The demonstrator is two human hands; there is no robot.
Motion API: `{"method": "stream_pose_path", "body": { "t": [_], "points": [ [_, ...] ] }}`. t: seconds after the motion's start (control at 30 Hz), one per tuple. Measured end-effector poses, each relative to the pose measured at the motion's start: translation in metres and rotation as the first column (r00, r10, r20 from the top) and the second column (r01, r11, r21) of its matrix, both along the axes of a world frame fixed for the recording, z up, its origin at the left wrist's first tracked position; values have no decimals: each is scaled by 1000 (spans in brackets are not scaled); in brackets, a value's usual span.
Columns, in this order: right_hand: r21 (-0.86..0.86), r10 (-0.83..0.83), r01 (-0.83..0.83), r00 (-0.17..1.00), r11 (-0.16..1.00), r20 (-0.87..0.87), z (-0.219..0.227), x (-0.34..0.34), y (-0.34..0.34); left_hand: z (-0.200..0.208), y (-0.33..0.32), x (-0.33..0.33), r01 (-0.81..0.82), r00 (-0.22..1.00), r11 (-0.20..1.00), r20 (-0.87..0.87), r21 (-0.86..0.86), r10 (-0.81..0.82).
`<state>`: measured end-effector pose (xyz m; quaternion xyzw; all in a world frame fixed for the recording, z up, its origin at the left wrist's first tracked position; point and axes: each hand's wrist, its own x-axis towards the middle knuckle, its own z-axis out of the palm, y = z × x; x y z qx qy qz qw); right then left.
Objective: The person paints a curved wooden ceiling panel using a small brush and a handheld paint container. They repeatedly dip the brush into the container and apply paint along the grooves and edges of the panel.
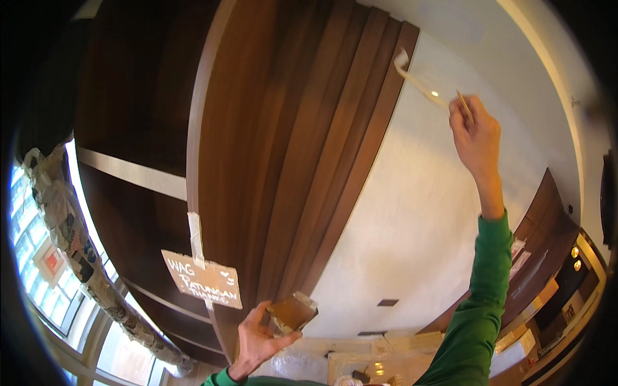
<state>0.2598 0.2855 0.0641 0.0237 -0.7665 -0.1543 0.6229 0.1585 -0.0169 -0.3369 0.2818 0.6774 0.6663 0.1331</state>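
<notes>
My right hand is raised at the upper right, its fingers pinched around a thin tan stick. A pale, curling strip, resembling tape, runs from near these fingertips to the upper edge of the brown wood panel. Whether the fingers also grip the strip is unclear. Low in the middle, my left hand holds a small brown box-like piece with pale, ragged edges. Its thumb and fingers wrap round the sides. Beyond the panel's edge stretches a white surface.
A cardboard sign with handwriting is taped to a dark shelf unit, left of my left hand. Farther left are windows and a plastic-wrapped column. Wrapped items lie low in the middle.
</notes>
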Motion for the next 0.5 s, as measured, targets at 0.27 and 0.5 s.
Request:
{"method": "stream_pose_path", "body": {
  "t": [0.27,0.5],
  "points": [
    [-550,194,91,878,830,438,-197,76,-27,-3,15,-4,37,981,999,-194,29,-31],
    [-755,252,160,881,636,400,-301,104,-27,13,50,0,135,967,991,-219,11,-130]
  ]
}}
